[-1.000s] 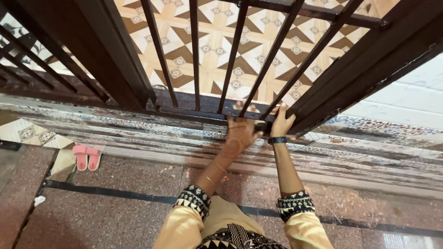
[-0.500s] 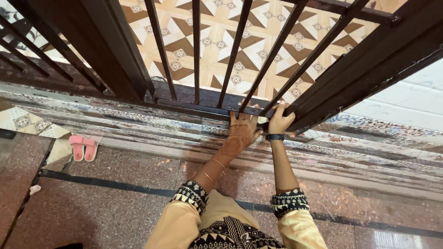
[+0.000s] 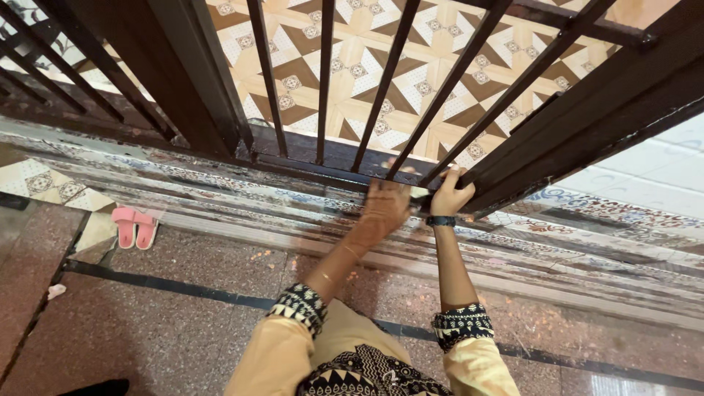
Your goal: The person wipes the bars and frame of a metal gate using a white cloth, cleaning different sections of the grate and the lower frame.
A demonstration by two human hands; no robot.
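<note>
A dark metal gate [image 3: 323, 158] with upright bars stands over a patterned stone threshold [image 3: 220, 202]. My left hand [image 3: 385, 205], marked with henna, reaches to the gate's bottom rail with its fingers hooked over the rail's top. My right hand [image 3: 449, 194], with a dark band on the wrist, is closed around the foot of a slanting bar where it meets the heavy gate frame [image 3: 587, 125]. The two hands sit close together; a small pale part between them is too blurred to name. Both sleeves are yellow with black-and-white cuffs.
A pair of pink slippers [image 3: 136, 226] lies on the floor at the left, below the threshold. Speckled reddish floor with a dark stripe [image 3: 169, 290] runs under me. Beyond the bars is geometric tan tiling [image 3: 352, 73]. A white tiled wall [image 3: 645, 176] is at the right.
My left hand has slid slightly up onto the bottom rail and its fingers have curled over it. My right hand keeps its grip. The view has shifted a little.
</note>
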